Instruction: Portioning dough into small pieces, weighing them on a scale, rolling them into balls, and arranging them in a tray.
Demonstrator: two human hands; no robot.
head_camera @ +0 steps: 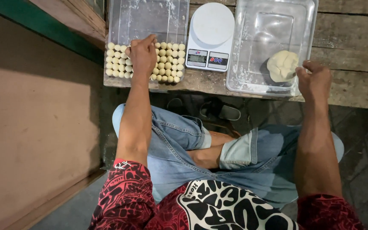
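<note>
Soft, sticky dough lump (282, 65), best pinched at near edge; right hand (314, 81) loosely curled beside it, left hand (143, 55) fingertips down on dough balls (169, 61), grasp unclear.

I read both trays as clear, glossy plastic: the left tray (120, 17) and right tray (309, 25) carry a dusty white film. Dough balls (169, 59) look matt, smooth, pale yellow; the dough lump (282, 66) is matt and creased. Scale (209, 38): smooth white plastic, slight sheen. Table (354, 59): rough, weathered bare wood. Jeans (179, 132): faded denim cloth. Shirt (128, 200): printed cloth.
</note>
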